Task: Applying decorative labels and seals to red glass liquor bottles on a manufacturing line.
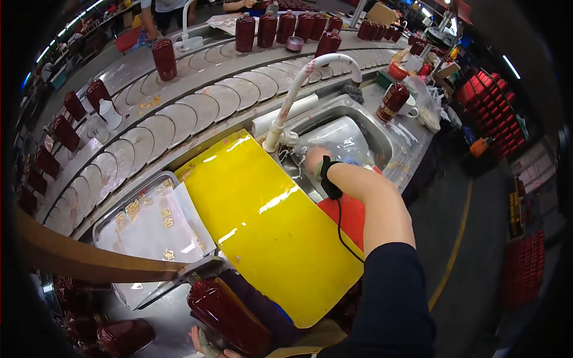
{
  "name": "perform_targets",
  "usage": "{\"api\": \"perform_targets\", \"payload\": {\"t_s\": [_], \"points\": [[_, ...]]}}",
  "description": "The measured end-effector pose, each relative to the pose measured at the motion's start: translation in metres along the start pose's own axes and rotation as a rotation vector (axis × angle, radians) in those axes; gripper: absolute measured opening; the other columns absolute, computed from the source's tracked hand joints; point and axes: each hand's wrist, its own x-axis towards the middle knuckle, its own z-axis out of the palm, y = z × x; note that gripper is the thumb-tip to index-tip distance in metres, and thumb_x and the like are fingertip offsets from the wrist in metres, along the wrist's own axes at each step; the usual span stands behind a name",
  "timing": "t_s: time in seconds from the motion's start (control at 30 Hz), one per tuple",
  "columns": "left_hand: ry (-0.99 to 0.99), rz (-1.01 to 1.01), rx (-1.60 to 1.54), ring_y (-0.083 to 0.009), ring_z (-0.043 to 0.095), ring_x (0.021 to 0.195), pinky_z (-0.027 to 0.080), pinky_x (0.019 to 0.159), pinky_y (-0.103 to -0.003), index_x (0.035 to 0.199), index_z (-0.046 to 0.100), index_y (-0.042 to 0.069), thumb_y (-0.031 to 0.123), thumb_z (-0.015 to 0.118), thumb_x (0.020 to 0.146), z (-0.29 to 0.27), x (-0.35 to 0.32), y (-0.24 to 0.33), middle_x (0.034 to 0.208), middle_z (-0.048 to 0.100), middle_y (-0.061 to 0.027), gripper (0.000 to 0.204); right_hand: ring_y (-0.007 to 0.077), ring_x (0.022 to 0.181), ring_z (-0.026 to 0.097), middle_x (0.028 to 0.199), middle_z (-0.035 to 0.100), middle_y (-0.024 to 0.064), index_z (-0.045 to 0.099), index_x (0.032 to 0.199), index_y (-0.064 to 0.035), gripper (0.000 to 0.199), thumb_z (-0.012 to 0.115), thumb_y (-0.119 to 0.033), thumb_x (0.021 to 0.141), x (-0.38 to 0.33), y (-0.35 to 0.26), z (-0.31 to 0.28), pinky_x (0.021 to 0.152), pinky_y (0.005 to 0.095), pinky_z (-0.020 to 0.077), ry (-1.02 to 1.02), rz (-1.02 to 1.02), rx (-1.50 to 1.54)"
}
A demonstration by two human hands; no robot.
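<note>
At the lower edge, a dark red glass bottle (230,313) lies tilted with its neck toward the upper left. My left hand (206,344), with a wrapping on a finger, is closed around its underside; most of the hand is hidden. My right hand (316,159) reaches into the metal sink (391,149), beside the base of the white curved faucet (286,110). Under and beyond it lies a clear, wet plastic sheet (340,136). The fingers of this hand are blurred and partly hidden. A black strap (327,173) with a cord circles the right wrist.
A yellow board (268,221) lies before me, with a red sheet (346,218) by the sink. Left, a tray (107,230) holds a sheet of gold decals (166,218). Behind runs a plated conveyor (179,116), lined with red bottles (245,33). A brown bar (89,259) crosses the left.
</note>
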Motion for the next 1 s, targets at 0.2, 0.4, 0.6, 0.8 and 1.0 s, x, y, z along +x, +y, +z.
{"api": "perform_targets", "payload": {"t_s": [0.2, 0.4, 0.6, 0.8, 1.0], "points": [[-0.001, -0.003, -0.007, -0.0455, 0.043, 0.139, 0.026, 0.122, -0.059, 0.140, 0.048, -0.012, 0.051, 0.037, 0.100, 0.000, -0.007, -0.003, 0.148, 0.047, -0.0304, 0.076, 0.0285, 0.113, 0.074, 0.126, 0.074, 0.0113, 0.077, 0.122, -0.0098, 0.036, 0.072, -0.024, 0.089, 0.007, 0.008, 0.005, 0.083, 0.0483, 0.0620, -0.048, 0.041, -0.034], [-0.014, -0.021, -0.029, -0.0456, 0.044, 0.139, 0.026, 0.122, -0.059, 0.140, 0.048, -0.013, 0.051, 0.037, 0.100, 0.001, -0.021, 0.003, 0.148, 0.047, -0.0307, 0.076, 0.0289, 0.117, 0.072, 0.129, 0.073, 0.0132, 0.077, 0.122, -0.0089, 0.040, 0.071, -0.029, 0.089, 0.019, 0.030, 0.028, 0.088, 0.0496, 0.0604, -0.197, 0.061, -0.017], [-0.030, 0.008, -0.011, -0.0462, 0.045, 0.138, 0.026, 0.122, -0.059, 0.139, 0.048, -0.013, 0.050, 0.035, 0.101, -0.001, -0.021, 0.007, 0.147, 0.047, -0.0321, 0.074, 0.0278, 0.115, 0.072, 0.130, 0.073, 0.0062, 0.077, 0.124, -0.0156, 0.039, 0.074, -0.027, 0.086, 0.029, 0.033, 0.053, 0.089, 0.0439, 0.0604, -0.238, 0.000, -0.131], [-0.080, -0.058, -0.010, -0.0460, 0.041, 0.142, 0.026, 0.122, -0.059, 0.141, 0.046, -0.012, 0.051, 0.034, 0.103, -0.002, -0.022, 0.011, 0.152, 0.044, -0.0293, 0.075, 0.0290, 0.108, 0.074, 0.118, 0.076, 0.0129, 0.081, 0.109, -0.0124, 0.038, 0.074, -0.035, 0.080, 0.017, 0.037, 0.043, 0.089, 0.0388, 0.0593, -0.338, -0.307, -0.296], [-0.048, -0.042, -0.032, -0.0452, 0.042, 0.141, 0.026, 0.122, -0.059, 0.142, 0.047, -0.010, 0.050, 0.034, 0.101, -0.004, -0.022, 0.005, 0.151, 0.044, -0.0286, 0.074, 0.0297, 0.112, 0.073, 0.118, 0.076, 0.0151, 0.081, 0.107, -0.0104, 0.035, 0.076, -0.031, 0.079, 0.024, 0.032, 0.051, 0.092, 0.0413, 0.0585, -0.196, -0.101, -0.060]]}}
